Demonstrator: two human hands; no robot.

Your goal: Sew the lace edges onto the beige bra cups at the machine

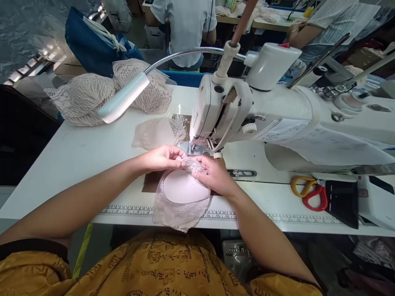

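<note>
A pale pink lace bra cup [186, 187] lies before the sewing machine [210, 111], its lower edge close to the table's front edge. My left hand [168, 158] pinches the lace at the cup's upper left, fingers closed. On the other side my right hand [212, 172] grips the upper right lace between thumb and fingers. Both hands sit just in front of the presser foot [193, 149]; the lace there is bunched. Behind my left hand rests another sheer lace cup piece [157, 133].
Bundles of lace cups [142, 88] lie at the back left under a bendable lamp [125, 98]. Scissors with red and yellow handles [314, 197] sit at the right in a black pouch [342, 203]. A printed ruler strip [135, 211] follows the table's front edge. Other people work beyond.
</note>
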